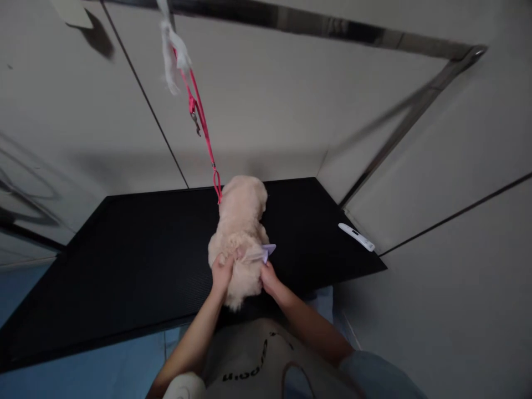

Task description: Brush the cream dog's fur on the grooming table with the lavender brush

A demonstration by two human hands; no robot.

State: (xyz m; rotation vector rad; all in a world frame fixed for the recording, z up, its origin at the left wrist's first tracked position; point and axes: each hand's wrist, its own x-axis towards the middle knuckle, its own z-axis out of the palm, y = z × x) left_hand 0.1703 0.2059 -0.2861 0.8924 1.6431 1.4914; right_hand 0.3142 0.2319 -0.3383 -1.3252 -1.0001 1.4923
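A small cream-furred dog (243,216) is on the black table, its body stretching away from me. My left hand (222,271) is closed at the fur on the dog's near end, its fingertips partly sunk in the coat. On the other side, my right hand (269,278) is closed around a pale purple grooming tool (269,250). Its flat end sticks out above my fingers, against the dog's right side as I see it. The part facing the fur is hidden, so its exact kind is unclear.
The black ribbed tabletop (145,260) meets a grey panelled wall (266,111). A pink lead (201,111) hangs from the metal bar (291,21) to the dog's far left. A white clipper-like device (356,237) lies at the right edge.
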